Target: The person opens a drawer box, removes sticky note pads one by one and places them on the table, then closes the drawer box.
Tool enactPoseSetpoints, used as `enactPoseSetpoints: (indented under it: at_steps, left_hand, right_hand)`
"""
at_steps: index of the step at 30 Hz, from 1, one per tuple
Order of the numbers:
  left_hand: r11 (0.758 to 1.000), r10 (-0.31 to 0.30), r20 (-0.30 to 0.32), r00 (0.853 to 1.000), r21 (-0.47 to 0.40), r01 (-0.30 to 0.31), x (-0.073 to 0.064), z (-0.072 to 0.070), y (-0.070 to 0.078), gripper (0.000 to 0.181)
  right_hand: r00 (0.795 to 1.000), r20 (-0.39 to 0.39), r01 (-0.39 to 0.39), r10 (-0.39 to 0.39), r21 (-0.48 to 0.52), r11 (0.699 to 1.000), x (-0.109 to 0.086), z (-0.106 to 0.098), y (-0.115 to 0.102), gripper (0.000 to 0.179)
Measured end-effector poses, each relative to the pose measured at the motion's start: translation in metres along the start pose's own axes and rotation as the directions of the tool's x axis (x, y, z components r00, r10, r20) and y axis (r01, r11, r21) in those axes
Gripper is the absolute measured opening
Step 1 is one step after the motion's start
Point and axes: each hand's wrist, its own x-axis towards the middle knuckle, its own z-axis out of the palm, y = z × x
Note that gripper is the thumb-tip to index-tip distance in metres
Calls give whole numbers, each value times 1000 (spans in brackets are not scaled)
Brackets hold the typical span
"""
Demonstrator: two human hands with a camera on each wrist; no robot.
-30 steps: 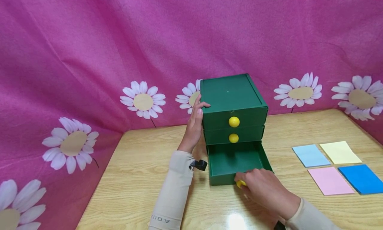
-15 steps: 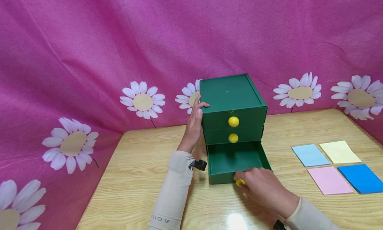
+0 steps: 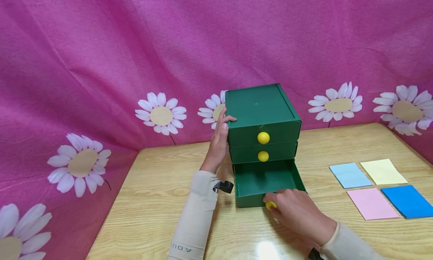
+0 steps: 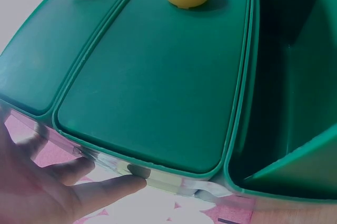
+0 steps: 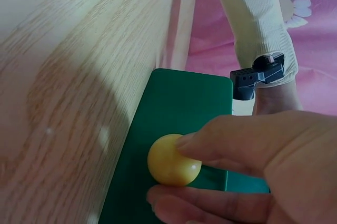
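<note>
A green cabinet with three stacked drawers and round yellow knobs stands on the table. Its bottom drawer is pulled out and bare inside; the two above are closed. My left hand rests flat against the cabinet's left side, one finger over the top edge; in the left wrist view its fingers extend along that side. My right hand pinches the bottom drawer's knob between thumb and fingers, as the right wrist view shows.
To the right lie square sticky-note pads: light blue, yellow, pink and dark blue. A pink daisy-print cloth hangs behind the wooden table and along its left side.
The bottom drawer and my right hand on its knob have shifted very slightly toward the cabinet. My left hand stays on the cabinet's side.
</note>
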Motion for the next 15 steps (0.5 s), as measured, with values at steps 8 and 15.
enactPoseSetpoints:
  at_steps: [8, 15]
  left_hand:
    - [1000, -25, 28, 999, 5, 24, 1, -1, 8, 37]
    - [1000, -15, 11, 1000, 10, 15, 1, 0, 1, 38]
  right_hand:
    - [1000, -7, -10, 10, -1, 1000, 0, 0, 1, 17]
    - [1000, -31, -6, 6, -15, 1000, 0, 2, 1, 18]
